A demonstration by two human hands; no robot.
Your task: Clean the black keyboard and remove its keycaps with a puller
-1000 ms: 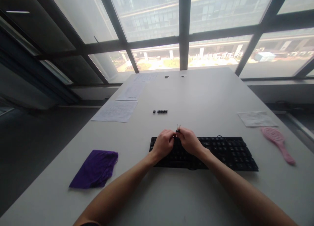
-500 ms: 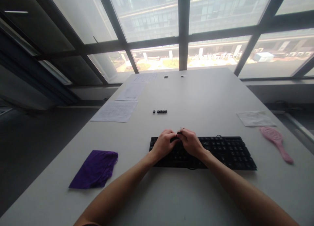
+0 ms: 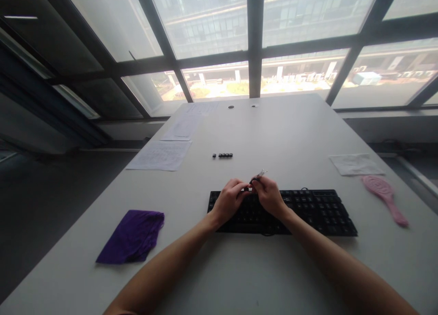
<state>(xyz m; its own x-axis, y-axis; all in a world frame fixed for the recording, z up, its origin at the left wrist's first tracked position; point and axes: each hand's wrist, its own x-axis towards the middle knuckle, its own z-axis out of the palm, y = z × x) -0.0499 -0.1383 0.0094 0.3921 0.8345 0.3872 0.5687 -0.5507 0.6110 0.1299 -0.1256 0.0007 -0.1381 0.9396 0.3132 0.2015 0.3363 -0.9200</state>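
A black keyboard (image 3: 315,212) lies across the white table under both of my hands. My left hand (image 3: 229,200) is over its upper left part, thumb and fingers closed on a small dark keycap (image 3: 246,189). Close beside it, my right hand (image 3: 270,196) pinches a small keycap puller (image 3: 262,173), whose thin metal prongs point up and away to the right. The fingertips of the two hands nearly meet. Beyond the keyboard, several loose black keycaps (image 3: 226,155) stand in a short row, with a single keycap (image 3: 214,155) just left of them.
A folded purple cloth (image 3: 132,236) lies at the left front. Sheets of paper (image 3: 160,155) run along the left edge. At the right are a white cloth-like packet (image 3: 356,164) and a pink hairbrush (image 3: 385,195). Large windows stand behind the table.
My right hand has turned so that the puller's prongs now stick out above the fingers. A small gap has opened between the hands, showing the keycap at my left fingertips.
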